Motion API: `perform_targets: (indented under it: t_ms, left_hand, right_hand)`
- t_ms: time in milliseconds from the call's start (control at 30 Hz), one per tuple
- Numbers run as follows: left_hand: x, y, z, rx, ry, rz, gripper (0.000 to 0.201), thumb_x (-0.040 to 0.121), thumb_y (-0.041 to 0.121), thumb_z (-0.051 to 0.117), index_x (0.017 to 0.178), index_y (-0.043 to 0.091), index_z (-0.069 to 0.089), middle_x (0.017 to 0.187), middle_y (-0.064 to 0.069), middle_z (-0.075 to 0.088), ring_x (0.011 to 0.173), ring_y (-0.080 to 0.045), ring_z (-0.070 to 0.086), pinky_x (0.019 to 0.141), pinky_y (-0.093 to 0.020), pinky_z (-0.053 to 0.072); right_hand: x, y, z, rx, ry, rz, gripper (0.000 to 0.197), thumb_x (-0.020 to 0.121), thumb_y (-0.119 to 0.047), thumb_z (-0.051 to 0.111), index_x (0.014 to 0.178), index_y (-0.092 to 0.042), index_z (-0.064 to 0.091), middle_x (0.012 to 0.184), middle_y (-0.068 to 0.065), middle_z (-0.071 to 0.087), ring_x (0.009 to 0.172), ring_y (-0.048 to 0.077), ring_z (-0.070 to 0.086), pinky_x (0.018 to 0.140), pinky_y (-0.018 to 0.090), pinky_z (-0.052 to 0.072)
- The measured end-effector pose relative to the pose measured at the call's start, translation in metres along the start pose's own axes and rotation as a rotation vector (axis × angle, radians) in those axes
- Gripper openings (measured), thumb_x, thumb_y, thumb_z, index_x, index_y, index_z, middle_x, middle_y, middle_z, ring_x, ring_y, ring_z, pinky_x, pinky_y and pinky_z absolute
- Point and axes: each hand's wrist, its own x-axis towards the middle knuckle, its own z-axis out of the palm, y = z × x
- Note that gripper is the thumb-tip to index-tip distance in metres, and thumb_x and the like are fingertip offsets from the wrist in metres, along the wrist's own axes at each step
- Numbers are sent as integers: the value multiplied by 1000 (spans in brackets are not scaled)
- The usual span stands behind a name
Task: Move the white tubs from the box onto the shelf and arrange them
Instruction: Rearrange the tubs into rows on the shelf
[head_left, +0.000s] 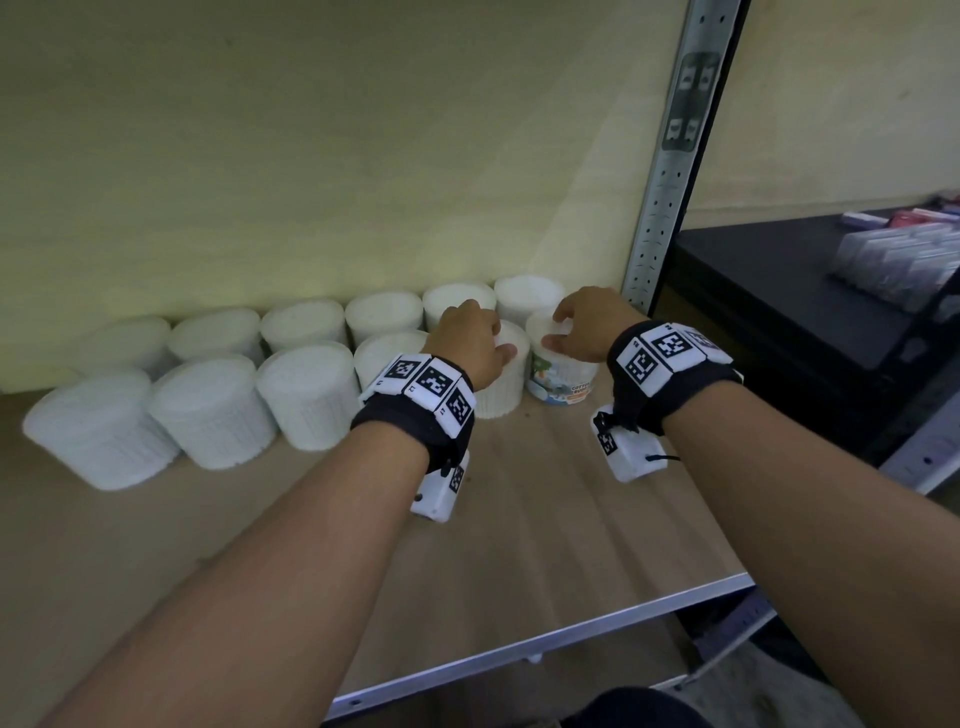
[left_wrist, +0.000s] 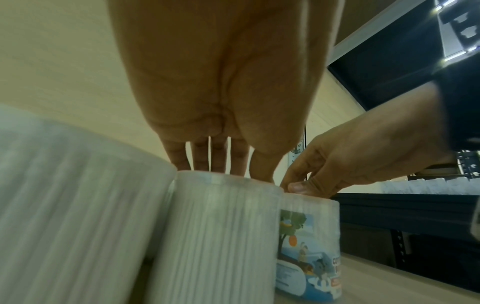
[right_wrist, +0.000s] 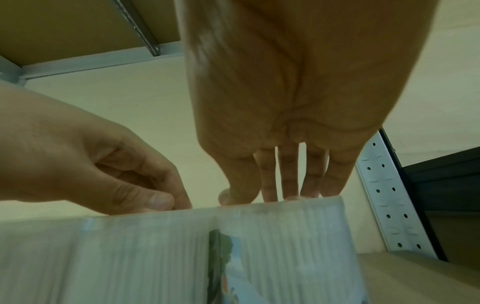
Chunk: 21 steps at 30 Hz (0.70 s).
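Nearest, wooden shelf (head_left: 545, 519) bare at front edge. Farther in, left hand (head_left: 470, 340) grips top of plain white tub (head_left: 501, 387), fingers curled over lid. Right hand (head_left: 584, 325) grips top of labelled tub (head_left: 558, 376) touching it on right. Beyond and leftward, two rows of white tubs (head_left: 311, 395) against far wall.

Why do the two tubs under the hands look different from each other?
The tub under the right hand shows a colourful picture label; the tub under the left hand shows only plain white ribbed sides. The labelled tub stands at the right end of the front row, nearest the metal post; the plain tub stands just left of it. Both stand upright on the shelf, fingers on their tops.
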Motion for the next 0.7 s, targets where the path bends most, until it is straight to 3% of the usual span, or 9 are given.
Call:
perform_targets:
  t_ms: [267, 400, 467, 600, 700]
  left_hand:
    - [-2, 2, -13, -14, -127, 25, 40, 95, 17, 54, 134, 9, 49, 141, -10, 47, 129, -26, 46, 102, -30, 37]
    - [-2, 6, -23, 28, -234, 56, 48, 93, 1, 46, 139, 17, 44, 145, -8, 43, 128, -26, 46, 98, -28, 41]
    - [-2, 7, -27, -9, -220, 73, 54, 88, -3, 45, 137, 19, 46, 142, -7, 44, 127, -26, 46, 101, -32, 44]
    - [2, 6, -20, -3, 12, 32, 42, 88, 18, 54, 130, 14, 51, 132, -9, 50, 126, -28, 43, 104, -43, 41]
    - [3, 4, -10, 135, -28, -40, 51, 91, 41, 54, 129, 8, 50, 133, -14, 46, 126, -32, 41, 103, -44, 40]
  right_hand:
    - [1, -1, 2, 0, 27, 21, 50, 93, -41, 54, 127, -5, 60, 131, 12, 57, 121, 28, 54, 100, 34, 43]
    - [2, -1, 3, 13, 37, 27, 49, 92, -41, 57, 124, -5, 62, 129, 12, 59, 119, 28, 56, 98, 34, 45]
    - [3, 0, 4, 25, 36, 31, 48, 92, -41, 57, 123, -4, 62, 127, 12, 61, 118, 28, 57, 97, 33, 46]
    - [4, 1, 5, 30, 43, 34, 49, 92, -42, 55, 123, -3, 62, 127, 13, 61, 116, 29, 58, 96, 33, 47]
    - [5, 2, 5, 32, 47, 28, 49, 92, -42, 56, 123, -4, 62, 126, 13, 61, 116, 28, 58, 96, 33, 48]
